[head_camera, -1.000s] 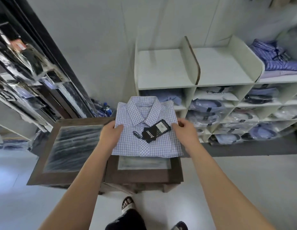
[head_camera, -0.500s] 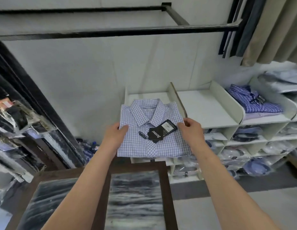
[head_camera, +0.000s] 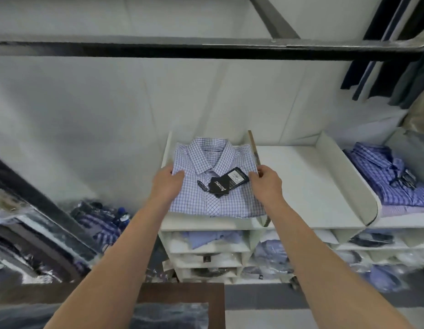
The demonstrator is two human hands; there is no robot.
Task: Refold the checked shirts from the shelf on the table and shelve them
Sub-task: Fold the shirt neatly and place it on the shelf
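**Folded checked shirt held at both sides in the top-left shelf compartment**

A folded checked shirt (head_camera: 215, 184), white with a fine blue grid, was seen in the top-left compartment of a white shelf unit (head_camera: 206, 224), collar towards the wall. It was set between the unit's left wall and a thin upright divider (head_camera: 255, 151). Whether its full weight lay on the shelf board could not be told.

The shirt's left edge was gripped by the left hand (head_camera: 167, 185), thumb laid on top of the cloth and the fingers (head_camera: 168, 169) curled round the edge. The right edge was gripped in the same way by the right hand (head_camera: 265, 185), just beside the divider. Dark hang tags (head_camera: 230, 184) lay on the shirt front between the two hands.

The neighbouring compartment (head_camera: 301, 186) showed only its bare white board. In the compartment further right a darker blue checked shirt (head_camera: 384, 179) was lying folded. Bagged shirts (head_camera: 213, 239) were packed in the lower cubbies.

A black rail (head_camera: 206, 49) ran across above, with dark garments (head_camera: 396, 67) hung at the upper right. The dark-framed counter (head_camera: 182, 292) was seen at the bottom edge, under the forearms.
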